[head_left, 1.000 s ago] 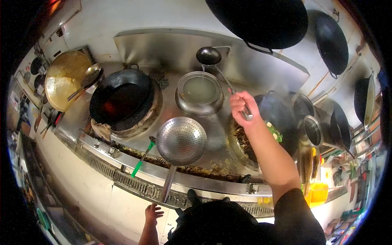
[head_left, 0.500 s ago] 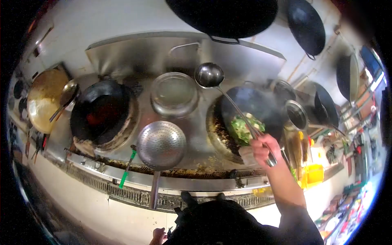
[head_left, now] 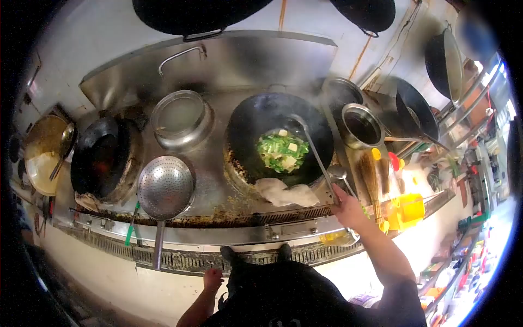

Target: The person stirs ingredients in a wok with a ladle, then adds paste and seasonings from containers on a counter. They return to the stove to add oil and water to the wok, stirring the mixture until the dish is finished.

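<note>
At the right end of the stove worktop [head_left: 218,196], in the head view, the right hand [head_left: 347,206] is closed around the end of a long ladle [head_left: 316,155]. The ladle's handle slants up and left from the hand, over the near rim of a black wok [head_left: 250,136]. Its bowl sits low inside the wok, just behind a heap of chopped greens with pale cubes [head_left: 282,151], and steam rises around it. A crumpled white cloth [head_left: 286,192] lies against the wok's near rim, just left of the hand.

The left hand [head_left: 212,279] hangs low beside the body, below the worktop's front edge and touching nothing. It is too small in the frame to tell whether it is open or curled.

Left of the wok stands a steel pot of cloudy liquid [head_left: 180,117]. Nearer the front edge lies a perforated strainer [head_left: 166,187], handle pointing toward the person. A second, empty wok [head_left: 101,158] sits toward the left end. Two steel containers [head_left: 359,125] stand at the right, beyond the ladle.
</note>
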Demonstrator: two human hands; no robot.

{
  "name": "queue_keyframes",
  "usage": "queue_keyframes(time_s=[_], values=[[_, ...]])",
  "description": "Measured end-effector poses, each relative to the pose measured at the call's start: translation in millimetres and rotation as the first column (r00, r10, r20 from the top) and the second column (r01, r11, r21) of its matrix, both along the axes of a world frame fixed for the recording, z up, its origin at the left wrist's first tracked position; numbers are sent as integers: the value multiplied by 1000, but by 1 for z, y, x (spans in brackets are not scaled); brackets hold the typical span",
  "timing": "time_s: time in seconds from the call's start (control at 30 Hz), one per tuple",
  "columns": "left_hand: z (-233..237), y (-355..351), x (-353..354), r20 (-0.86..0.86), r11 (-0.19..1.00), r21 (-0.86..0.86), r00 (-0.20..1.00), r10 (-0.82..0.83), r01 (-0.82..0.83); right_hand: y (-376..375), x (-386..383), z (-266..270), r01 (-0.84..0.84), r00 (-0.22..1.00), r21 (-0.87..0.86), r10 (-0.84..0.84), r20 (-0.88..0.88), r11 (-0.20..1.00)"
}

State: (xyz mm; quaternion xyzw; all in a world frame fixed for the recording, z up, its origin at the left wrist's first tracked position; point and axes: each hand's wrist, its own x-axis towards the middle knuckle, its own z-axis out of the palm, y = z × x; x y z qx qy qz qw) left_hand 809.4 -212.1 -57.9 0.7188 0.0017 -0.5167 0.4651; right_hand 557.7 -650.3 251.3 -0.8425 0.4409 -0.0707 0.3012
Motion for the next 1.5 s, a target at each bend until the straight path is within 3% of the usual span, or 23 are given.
queue_keyframes(time_s=[0.1,0.17,0.2,0.23,0.27,0.3,0.33,0.37,0.4,0.47,0.57,0.6,0.63,0.7,0.8,0.93,1.03,1.13,1.2,1.33,1.4,1.43,1.5], values=[[-34,-45,-44,297,969,-238,955,0,74,-26,-13,-30,85,996,23,-85,5,996],[70,-119,-73,288,971,-234,958,12,58,-34,-18,-52,81,992,68,-87,95,994],[110,-149,-78,400,960,-206,912,-93,188,-30,-9,-54,160,945,420,-263,197,893],[135,-177,-81,502,936,-165,843,-193,312,-25,1,-54,166,864,721,-451,222,673],[136,-204,-85,358,937,-260,924,-131,234,-15,14,-45,168,788,849,-586,190,501],[137,-229,-88,202,929,-342,976,-76,143,-25,10,-48,164,792,849,-581,190,503],[152,-259,-86,25,925,-379,1000,-11,20,-38,5,-54,-125,724,981,-663,194,150],[167,-290,-82,-153,912,-395,987,49,-107,-47,4,-56,-421,663,883,-735,144,-208],[170,-318,-78,-289,898,-363,946,145,-249,-49,6,-46,-627,593,677,-799,96,-384],[182,-363,-69,-453,876,-254,851,266,-409,-40,1,-35,-634,590,675,-800,105,-378],[172,-397,-74,-459,858,-206,821,341,-471,-18,2,-8,-615,594,725,-787,166,-311],[171,-404,-75,-427,833,-219,818,386,-508,-5,6,9,-338,681,940,-677,280,48],[168,-405,-78,-432,833,-220,816,384,-508,3,6,17,-38,788,894,-537,301,446],[174,-407,-79,-300,826,-165,825,479,-539,-1,5,11,-87,817,853,-453,357,515],[175,-404,-72,-252,846,-119,840,481,-520,-1,-1,1,-52,903,604,-221,369,795],[188,-404,-70,-182,845,-78,841,510,-530,-4,7,7,25,927,567,-231,294,824],[181,-400,-69,-246,851,-191,864,440,-489,-15,6,4,18,909,572,-252,333,820],[190,-400,-68,-227,844,-152,850,476,-514,-35,4,-9,34,962,416,-143,232,909],[211,-397,-71,-172,851,-114,854,492,-513,-46,-1,-28,9,987,120,-29,158,993],[204,-396,-69,-174,864,-137,871,460,-484,-60,-2,-51,17,999,77,-20,43,997],[207,-397,-70,-127,876,-124,883,452,-466,-43,15,-30,153,942,612,-301,145,776],[209,-397,-69,-126,874,-125,881,455,-470,-37,18,-22,150,943,612,-297,147,777],[209,-396,-69,-160,869,-161,881,445,-468,-26,19,-13,40,775,956,-613,155,291]])
